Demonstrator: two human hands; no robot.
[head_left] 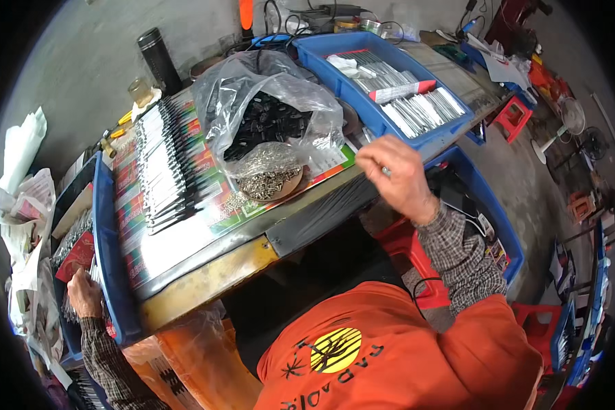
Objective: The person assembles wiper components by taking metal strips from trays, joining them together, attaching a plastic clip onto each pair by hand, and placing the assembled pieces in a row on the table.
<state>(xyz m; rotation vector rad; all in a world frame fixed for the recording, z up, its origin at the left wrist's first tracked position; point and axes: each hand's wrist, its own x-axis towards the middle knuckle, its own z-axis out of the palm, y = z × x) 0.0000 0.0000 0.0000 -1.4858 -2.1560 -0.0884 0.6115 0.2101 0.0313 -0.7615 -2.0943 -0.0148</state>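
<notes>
My right hand [396, 176] is raised over the front edge of the table, fingers curled into a pinch. A small greyish bit shows between thumb and fingers, too small to name. My left hand [85, 294] reaches into a blue bin [106, 239] at the left, beside a red card [79, 257] and thin silvery pieces; its fingertips are partly hidden. On the table lies a row of flat silver strips with black ends [162, 164]. A clear plastic bag [219, 96] holds small black plastic pieces [270, 119]. In front of it is a heap of small metal pins [270, 179] in a round dish.
A blue tray [396, 133] of stacked silver strips stands at the back right. Below my right arm is another blue bin [506, 232], near a red stool [417, 256]. A black flask [159, 60] stands by the wall. Crumpled plastic [31, 219] borders the left bin.
</notes>
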